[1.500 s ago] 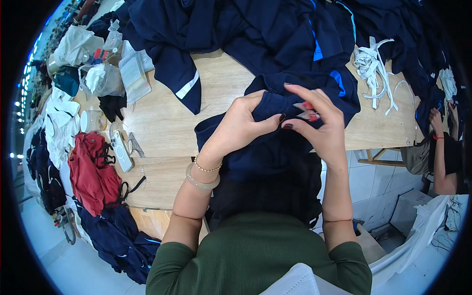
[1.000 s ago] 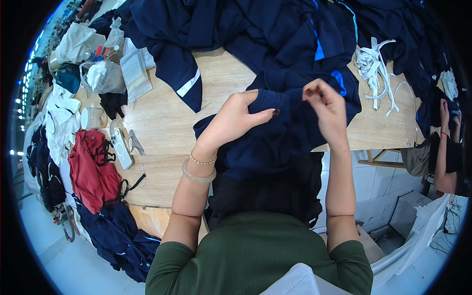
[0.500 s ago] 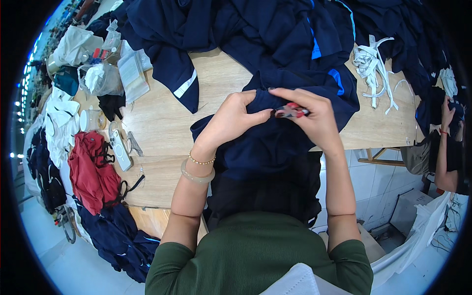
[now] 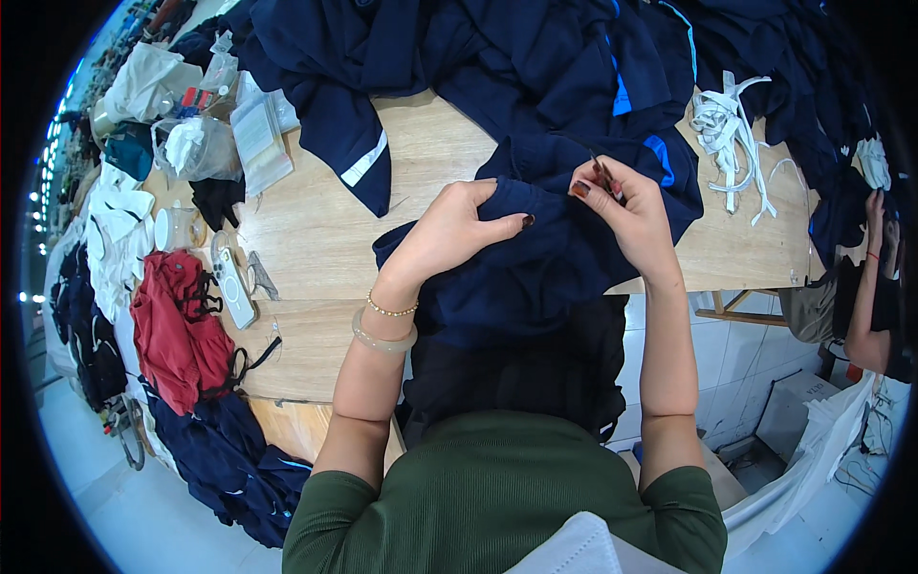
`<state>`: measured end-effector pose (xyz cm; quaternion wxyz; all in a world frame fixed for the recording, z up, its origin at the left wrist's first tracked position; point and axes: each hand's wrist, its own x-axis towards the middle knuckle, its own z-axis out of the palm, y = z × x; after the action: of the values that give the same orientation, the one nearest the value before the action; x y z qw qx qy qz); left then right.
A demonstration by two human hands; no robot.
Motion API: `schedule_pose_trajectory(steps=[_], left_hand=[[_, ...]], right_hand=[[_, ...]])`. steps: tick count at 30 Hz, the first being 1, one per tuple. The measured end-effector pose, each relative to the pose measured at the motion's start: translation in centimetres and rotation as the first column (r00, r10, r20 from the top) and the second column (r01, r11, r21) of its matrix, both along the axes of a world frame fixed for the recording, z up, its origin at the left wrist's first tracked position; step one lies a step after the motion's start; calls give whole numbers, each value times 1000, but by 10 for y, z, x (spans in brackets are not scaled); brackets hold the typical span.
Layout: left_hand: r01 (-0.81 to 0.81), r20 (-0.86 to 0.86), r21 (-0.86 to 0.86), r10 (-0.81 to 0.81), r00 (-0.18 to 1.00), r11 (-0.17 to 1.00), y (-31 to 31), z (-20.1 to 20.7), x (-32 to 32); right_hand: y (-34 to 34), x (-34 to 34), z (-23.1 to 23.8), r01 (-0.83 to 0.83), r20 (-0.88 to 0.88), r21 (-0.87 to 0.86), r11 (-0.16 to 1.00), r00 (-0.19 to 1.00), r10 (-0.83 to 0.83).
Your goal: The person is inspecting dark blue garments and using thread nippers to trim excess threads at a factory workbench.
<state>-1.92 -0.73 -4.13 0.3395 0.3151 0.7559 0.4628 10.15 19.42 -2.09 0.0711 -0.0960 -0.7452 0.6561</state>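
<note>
A navy garment (image 4: 535, 277) with a bright blue stripe lies bunched in front of me, partly over the table's near edge. My left hand (image 4: 466, 228) is closed on its gathered edge, thumb on top and the other fingers hidden in the cloth. My right hand (image 4: 626, 212) is a short way to the right, above the same garment. Its bent fingers close around small thread snips (image 4: 601, 172), whose dark tip points up past the fingers; most of the tool is covered by the hand.
More navy garments (image 4: 402, 48) cover the far side of the wooden table (image 4: 306, 239). White strips (image 4: 729, 129) lie tangled at right. A phone (image 4: 234, 287), a red cloth bag (image 4: 177, 325) and plastic bags (image 4: 206, 153) sit at left. Another person's arm (image 4: 870, 287) shows far right.
My right hand has moved right, away from my left hand, with the snips now turned upward in its fingers. My left hand keeps its hold on the garment, nearly still.
</note>
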Motion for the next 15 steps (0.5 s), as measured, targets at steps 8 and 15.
schedule_pose_trajectory(steps=[8, 15], left_hand=[[-20, 51, -65, 24, 998, 998, 4, 10, 0], [-33, 60, 50, 30, 998, 998, 2, 1, 5]], right_hand=[[-23, 0, -14, 56, -142, 496, 867, 990, 18], [-9, -1, 0, 33, -32, 75, 997, 999, -31]])
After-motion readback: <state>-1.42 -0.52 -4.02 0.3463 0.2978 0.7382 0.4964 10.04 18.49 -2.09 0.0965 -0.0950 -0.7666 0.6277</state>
